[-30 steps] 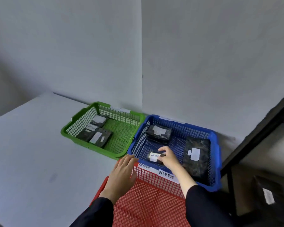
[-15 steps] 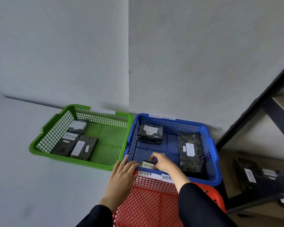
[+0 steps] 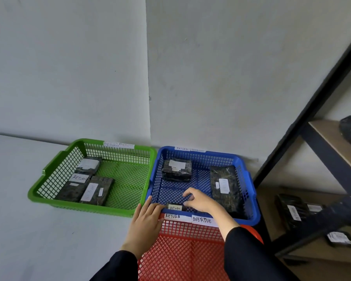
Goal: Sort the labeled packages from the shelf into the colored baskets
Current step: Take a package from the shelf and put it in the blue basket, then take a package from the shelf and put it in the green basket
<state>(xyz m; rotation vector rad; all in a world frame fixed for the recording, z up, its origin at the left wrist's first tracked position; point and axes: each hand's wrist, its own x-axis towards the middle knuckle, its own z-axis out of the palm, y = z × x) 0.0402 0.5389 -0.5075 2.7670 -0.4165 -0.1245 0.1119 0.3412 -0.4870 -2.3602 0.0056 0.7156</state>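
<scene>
Grey walls back a green basket [image 3: 55, 180] holding three packages. Left hand [image 3: 145, 224] lies flat, fingers straight, on the red basket [image 3: 182, 258]; right hand [image 3: 199, 201] pinches a small package [image 3: 174, 207] inside the blue basket [image 3: 249, 191].

Both arms in long black sleeves, plain fabric with no visible markings; left sleeve [image 3: 118, 266], right sleeve [image 3: 249, 258]. Cuffs end at the wrists. Left hand [image 3: 145, 224] and right hand [image 3: 201, 201] bare: no gloves.
</scene>
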